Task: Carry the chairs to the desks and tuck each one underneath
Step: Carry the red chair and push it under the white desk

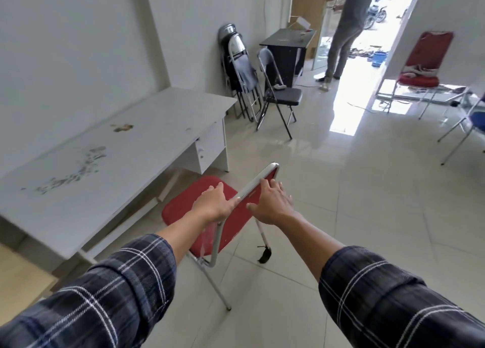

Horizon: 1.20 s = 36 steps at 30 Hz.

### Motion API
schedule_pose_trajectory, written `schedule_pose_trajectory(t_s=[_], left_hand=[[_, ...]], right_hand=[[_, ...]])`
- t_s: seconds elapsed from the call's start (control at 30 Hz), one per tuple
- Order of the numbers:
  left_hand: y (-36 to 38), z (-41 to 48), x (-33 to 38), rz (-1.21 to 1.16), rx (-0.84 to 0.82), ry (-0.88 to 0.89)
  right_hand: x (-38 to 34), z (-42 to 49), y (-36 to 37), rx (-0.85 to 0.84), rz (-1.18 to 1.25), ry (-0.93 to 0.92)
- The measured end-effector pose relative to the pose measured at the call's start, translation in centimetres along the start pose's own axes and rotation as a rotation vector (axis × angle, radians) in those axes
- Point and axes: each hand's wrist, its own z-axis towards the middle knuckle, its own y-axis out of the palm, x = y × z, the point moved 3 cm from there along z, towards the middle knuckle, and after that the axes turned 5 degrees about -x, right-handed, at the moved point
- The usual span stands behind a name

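Plaid sleeves (118,295) reach forward from the bottom edge to a red chair (183,208) standing on the tiled floor (341,216), just right of a long white counter (105,158) set against the left wall. Both hands meet at the top rail of the backrest. The left grip (211,203) lies on the seat side, fingers fairly straight and thumb resting along the metal rail. The right grip (271,203) is spread flat on the back of the backrest, nothing curled round it. That looks like a pushing hold, not a carrying one: palms behind the back let the person slide the seat toward the knee space left of the drawer unit (210,150).

The chair faces the counter at a slant, and its seat sits close to the front edge, not yet tucked under. It probably needs squaring up before going in.

Farther off, folded chairs (238,77) lean on the wall beside an open black chair (284,95). Another red chair (425,58) waits far right, and a person (343,27) stands at the doorway.
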Motion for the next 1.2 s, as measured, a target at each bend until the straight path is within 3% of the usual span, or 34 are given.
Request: schedule_pose_trajectory(t_s=[0.27, 0.4, 0.5, 0.67, 0.87, 1.0, 1.1, 1.2], left_hand=[[0.7, 8.1, 0.9, -0.038, -0.070, 0.037], [2.6, 8.7, 0.1, -0.104, -0.127, -0.025], [4.0, 8.4, -0.2, -0.204, -0.151, -0.144], [5.8, 8.7, -0.4, -0.291, -0.020, -0.364], [7.0, 8.6, 0.3, -0.451, 0.130, -0.723], [7.4, 7.4, 1.2, -0.767, 0.252, -1.073], [7.8, 6.7, 2.7, -1.277, 0.403, -1.268], [7.5, 6.2, 4.1, -1.772, 0.460, -1.349]], right_hand=[[0.3, 8.5, -1.6, 0.011, 0.025, 0.036], [0.1, 11.8, -1.3, -0.029, -0.006, 0.002], [0.2, 14.5, -0.4, -0.110, -0.046, -0.046], [1.5, 18.0, 1.8, -0.219, -0.165, -0.091], [3.0, 22.0, 0.9, -0.166, -0.281, -0.112], [4.4, 24.4, -0.5, -0.168, -0.162, -0.069], [6.0, 25.8, -1.8, -0.259, 0.055, 0.038], [7.6, 26.7, -2.1, -0.369, 0.394, 0.215]])
